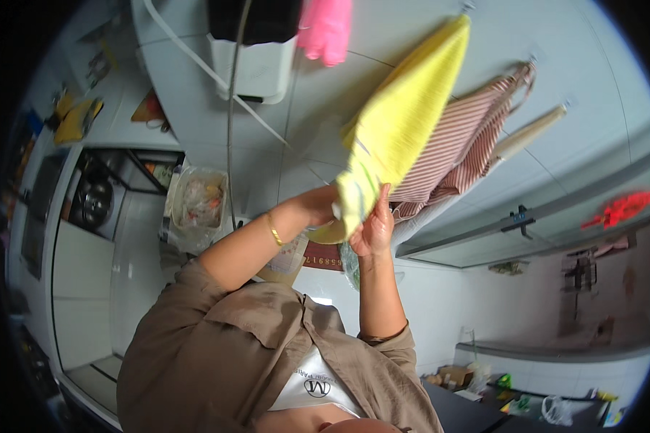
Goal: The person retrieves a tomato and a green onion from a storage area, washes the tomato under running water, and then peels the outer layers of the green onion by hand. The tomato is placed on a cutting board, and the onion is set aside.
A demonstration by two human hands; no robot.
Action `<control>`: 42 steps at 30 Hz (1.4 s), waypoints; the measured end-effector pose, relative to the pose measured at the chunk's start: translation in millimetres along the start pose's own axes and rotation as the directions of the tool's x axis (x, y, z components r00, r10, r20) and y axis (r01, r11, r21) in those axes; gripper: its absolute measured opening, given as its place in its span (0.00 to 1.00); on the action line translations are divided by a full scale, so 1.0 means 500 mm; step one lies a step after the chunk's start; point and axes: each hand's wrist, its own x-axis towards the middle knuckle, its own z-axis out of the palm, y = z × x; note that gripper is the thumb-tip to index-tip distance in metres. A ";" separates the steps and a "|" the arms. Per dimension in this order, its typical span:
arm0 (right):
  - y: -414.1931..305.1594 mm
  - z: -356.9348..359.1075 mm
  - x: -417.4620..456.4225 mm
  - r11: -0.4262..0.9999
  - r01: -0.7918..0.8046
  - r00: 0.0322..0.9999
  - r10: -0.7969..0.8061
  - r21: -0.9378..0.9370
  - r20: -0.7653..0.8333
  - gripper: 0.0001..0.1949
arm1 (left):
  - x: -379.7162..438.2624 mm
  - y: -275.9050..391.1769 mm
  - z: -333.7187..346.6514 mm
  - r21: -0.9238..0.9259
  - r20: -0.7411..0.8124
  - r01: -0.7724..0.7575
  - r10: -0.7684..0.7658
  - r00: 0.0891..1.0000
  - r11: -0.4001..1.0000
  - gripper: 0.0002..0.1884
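Note:
A yellow towel [406, 113] hangs from a wall hook and slants down to my hands, its lower end striped and bunched. My right hand [375, 230] grips the right side of that lower end, thumb raised along the cloth. From the left, my left hand [325, 204] holds the same end; the towel covers its fingers. A gold bracelet [273, 228] circles my left wrist. Just right of the towel hangs a red-and-white striped cloth [455, 146], with a beige cloth [528, 134] beyond it.
Pink rubber gloves [327, 32] and a white box with a black top [254, 70] are at the wall. A hose [231, 135] runs down past a bin with a bag of waste [197, 200]. At right is a glass door with a grey frame [493, 222]. A red mat [325, 256] lies below.

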 end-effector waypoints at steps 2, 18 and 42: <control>0.037 -0.024 0.000 0.964 0.211 0.955 -0.238 -0.160 -0.174 0.23 | 0.008 0.019 0.083 0.246 -0.227 -0.043 0.100 0.969 0.968 0.18; 0.115 0.015 0.009 0.789 0.335 0.878 -0.460 -0.515 -0.134 0.28 | -0.054 0.062 0.096 0.467 -0.142 -0.388 0.501 0.854 0.795 0.37; 0.143 -0.071 0.064 0.062 0.256 0.614 -0.781 -0.965 0.113 0.27 | -0.155 0.039 0.048 0.757 0.111 -0.296 0.333 0.937 0.582 0.38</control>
